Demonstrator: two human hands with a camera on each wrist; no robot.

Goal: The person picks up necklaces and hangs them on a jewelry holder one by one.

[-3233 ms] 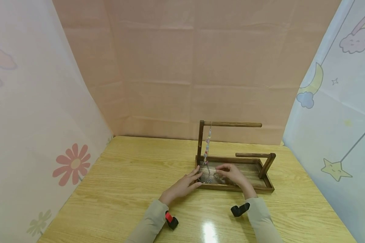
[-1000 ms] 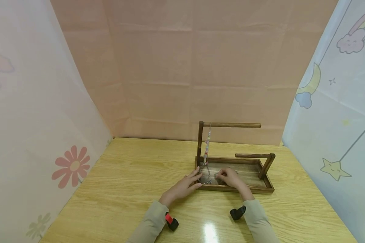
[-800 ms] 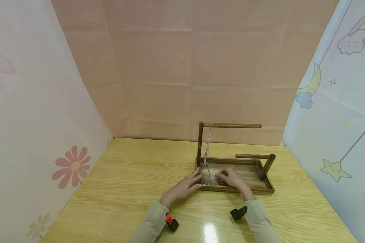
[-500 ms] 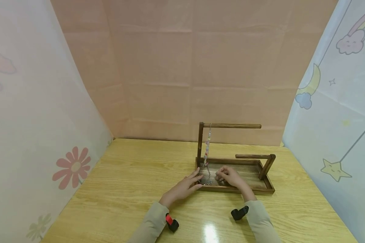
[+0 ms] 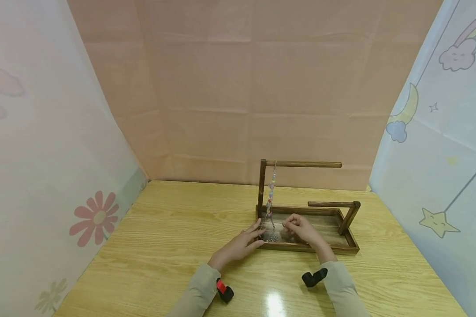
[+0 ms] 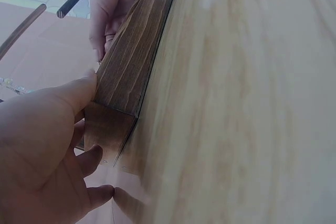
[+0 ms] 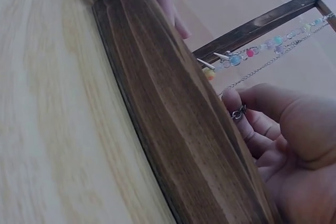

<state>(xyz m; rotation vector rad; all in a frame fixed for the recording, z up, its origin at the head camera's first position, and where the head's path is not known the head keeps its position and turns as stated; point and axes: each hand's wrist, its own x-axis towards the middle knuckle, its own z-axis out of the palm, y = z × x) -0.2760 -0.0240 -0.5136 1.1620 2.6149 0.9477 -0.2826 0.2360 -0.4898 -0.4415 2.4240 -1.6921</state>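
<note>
My left hand (image 5: 238, 244) rests at the left front corner of a dark wooden tray (image 5: 297, 247), fingers spread over its rim. In the left wrist view the thumb lies along the rim and the other fingers are beside the corner. My right hand (image 5: 303, 230), above the tray floor, pinches a small metal chain end with a ring (image 7: 239, 112) between thumb and fingers; the rest of that chain is mostly hidden. Between the hands, a pastel beaded chain (image 5: 270, 193) hangs from the tall bar (image 5: 305, 164), its silver lower part (image 5: 272, 238) heaped in the tray.
A shorter wooden arm (image 5: 331, 204) rises from the tray's right end. The tray stands on a yellow wood-grain table (image 5: 182, 224), with a peach cloth (image 5: 206, 92) behind it and patterned cloths at both sides.
At first a chain dangled from my right hand over the tray. That hand dipped towards the tray floor, then lifted slightly, with less chain showing. My left hand has stayed at the corner.
</note>
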